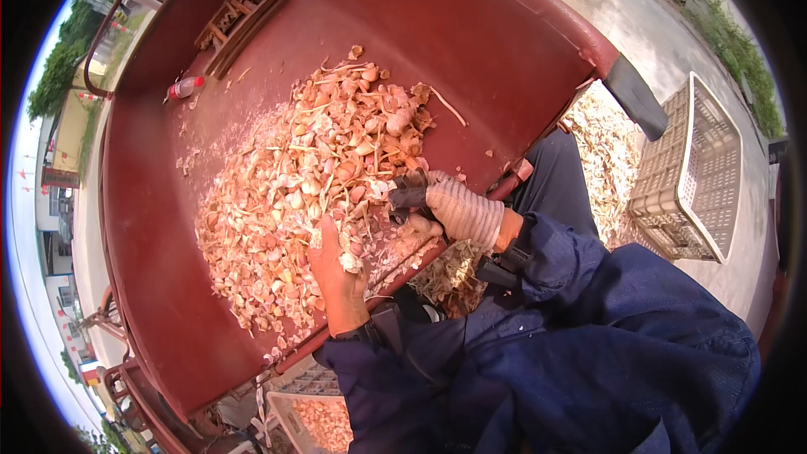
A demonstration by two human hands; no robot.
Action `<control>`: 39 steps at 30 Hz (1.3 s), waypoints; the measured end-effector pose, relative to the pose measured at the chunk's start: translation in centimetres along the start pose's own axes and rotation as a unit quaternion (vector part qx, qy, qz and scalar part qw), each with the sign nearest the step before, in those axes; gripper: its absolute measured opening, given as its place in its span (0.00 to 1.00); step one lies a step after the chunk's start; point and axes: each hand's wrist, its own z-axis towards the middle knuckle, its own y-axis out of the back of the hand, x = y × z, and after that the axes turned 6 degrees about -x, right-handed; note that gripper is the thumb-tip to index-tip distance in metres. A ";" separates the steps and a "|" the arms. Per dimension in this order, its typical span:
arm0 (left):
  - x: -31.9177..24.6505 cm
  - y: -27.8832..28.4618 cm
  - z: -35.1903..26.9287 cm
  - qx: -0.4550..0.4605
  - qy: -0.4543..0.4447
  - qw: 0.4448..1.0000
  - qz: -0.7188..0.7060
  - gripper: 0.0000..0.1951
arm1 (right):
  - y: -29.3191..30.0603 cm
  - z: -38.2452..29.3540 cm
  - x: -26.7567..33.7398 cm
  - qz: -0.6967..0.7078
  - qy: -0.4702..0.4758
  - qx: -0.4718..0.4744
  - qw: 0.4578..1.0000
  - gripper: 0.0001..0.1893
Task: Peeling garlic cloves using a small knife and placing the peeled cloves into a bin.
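Note:
A heap of garlic cloves, loose skins and dry stalks (296,183) lies in a red metal cart bed (403,6). At the heap's near edge, my bare left hand (337,284) has its thumb raised and pale garlic skin (350,262) in its crook. Its other fingers are hidden among the cloves. My right hand (463,211) wears a knitted glove with black wrapping around some fingers. Those fingers bend beside the pile's right edge; whether they grip anything is unclear. A whole garlic bulb (398,121) sits higher up on the heap.
A plastic bottle with a red cap (184,87) and a wooden rack (243,31) lie farther back in the bed. An upturned-sided plastic crate (687,183) stands at right, beside discarded skins (602,157). Below the bed's rim, another crate (277,400) holds peeled-looking cloves (321,422).

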 end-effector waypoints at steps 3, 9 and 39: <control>0.7 1.2 -1.3 0.031 -0.047 0.998 0.018 0.10 | 0.2 -0.8 0.5 -0.005 -0.007 0.032 0.999 0.21; 5.7 3.2 -6.9 0.172 -0.296 0.837 0.427 0.09 | 1.1 -2.2 1.1 -0.107 0.004 0.055 0.993 0.14; 3.2 1.6 -8.6 0.168 -0.150 0.893 0.389 0.13 | 1.0 -5.5 -3.4 0.129 0.001 0.043 0.991 0.16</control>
